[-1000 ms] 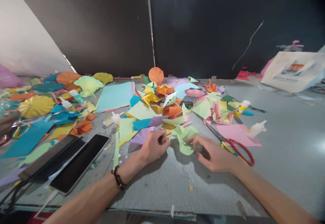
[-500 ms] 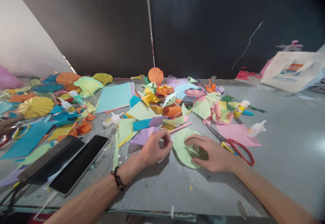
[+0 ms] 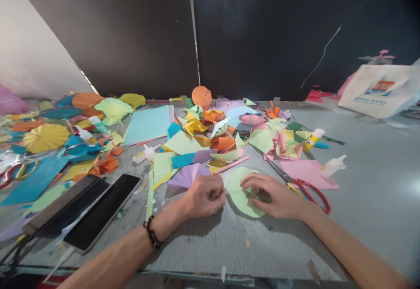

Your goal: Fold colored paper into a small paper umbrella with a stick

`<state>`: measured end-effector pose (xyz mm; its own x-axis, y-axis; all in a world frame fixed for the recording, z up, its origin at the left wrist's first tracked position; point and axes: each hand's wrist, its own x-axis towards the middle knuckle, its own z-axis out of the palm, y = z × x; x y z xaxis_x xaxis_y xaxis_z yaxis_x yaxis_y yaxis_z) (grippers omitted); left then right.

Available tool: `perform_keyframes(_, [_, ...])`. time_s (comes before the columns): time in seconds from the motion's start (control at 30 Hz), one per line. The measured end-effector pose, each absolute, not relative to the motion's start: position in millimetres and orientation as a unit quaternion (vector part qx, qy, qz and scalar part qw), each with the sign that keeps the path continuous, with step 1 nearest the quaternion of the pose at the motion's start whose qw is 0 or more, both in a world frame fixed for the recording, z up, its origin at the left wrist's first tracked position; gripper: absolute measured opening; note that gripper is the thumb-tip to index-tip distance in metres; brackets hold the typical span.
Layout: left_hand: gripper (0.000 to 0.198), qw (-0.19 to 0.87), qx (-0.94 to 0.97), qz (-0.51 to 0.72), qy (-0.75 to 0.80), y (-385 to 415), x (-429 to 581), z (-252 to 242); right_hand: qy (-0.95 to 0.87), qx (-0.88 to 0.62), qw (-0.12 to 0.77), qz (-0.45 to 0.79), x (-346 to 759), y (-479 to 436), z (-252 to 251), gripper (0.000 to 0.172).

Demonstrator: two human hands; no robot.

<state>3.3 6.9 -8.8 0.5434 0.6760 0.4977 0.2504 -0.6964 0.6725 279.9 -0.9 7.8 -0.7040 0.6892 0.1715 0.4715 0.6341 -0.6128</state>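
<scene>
Head view: pale green paper disc [image 3: 236, 195] lies flat on the grey tabletop [image 3: 210, 247] between the hands, nearer the right hand [image 3: 274, 197], whose loosely open fingers rest on it, while the left hand [image 3: 205, 197] sits curled just beside its left edge, any pinched contents hidden.

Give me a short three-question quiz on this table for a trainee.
1. True or false: a dark bracelet is on the left wrist.
2. What does the right hand rest on: A) a pink sheet, B) a pale green paper disc, C) a black tablet?
3. What colour are the handles of the scissors beside the right hand?

Key: 1 true; 2 B; 3 red.
</scene>
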Motion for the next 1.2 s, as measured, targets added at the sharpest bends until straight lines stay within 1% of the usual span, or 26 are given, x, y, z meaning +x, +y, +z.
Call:
perform_keyframes(0.07, [0.031, 0.273, 0.834, 0.388, 0.282, 5.3, 3.4, -10.2, -0.881, -0.329, 0.201, 0.276, 279.6, -0.7, 8.0, 0.022])
perform_keyframes(0.2, [0.016, 0.276, 0.830, 0.387, 0.291, 2.8, 3.3, -10.4, -0.880, -0.324, 0.203, 0.282, 278.9, -0.7, 9.4, 0.020])
perform_keyframes(0.27, [0.012, 0.276, 0.831, 0.386, 0.291, 2.5, 3.1, -9.3, -0.880, -0.322, 0.204, 0.283, 279.0, -0.7, 9.8, 0.020])
perform_keyframes(0.53, [0.029, 0.273, 0.854, 0.373, 0.237, 4.7, 2.8, -6.6, -0.880, -0.327, 0.207, 0.276, 279.1, -0.7, 10.5, 0.019])
perform_keyframes(0.77, [0.042, 0.266, 0.848, 0.387, 0.246, 4.2, 4.5, -10.2, -0.878, -0.332, 0.206, 0.277, 278.8, -1.1, 11.3, 0.021])
perform_keyframes(0.87, [0.039, 0.262, 0.844, 0.391, 0.258, 3.6, 4.1, -10.1, -0.877, -0.332, 0.207, 0.278, 279.1, -1.0, 10.3, 0.022])
perform_keyframes(1.03, [0.022, 0.262, 0.846, 0.386, 0.259, 1.8, 2.1, -6.5, -0.877, -0.330, 0.210, 0.279, 278.7, -1.3, 11.4, 0.021])
perform_keyframes(1.2, [0.028, 0.260, 0.858, 0.379, 0.229, 1.6, 1.5, -3.5, -0.878, -0.330, 0.209, 0.278, 278.2, -1.5, 13.3, 0.020])
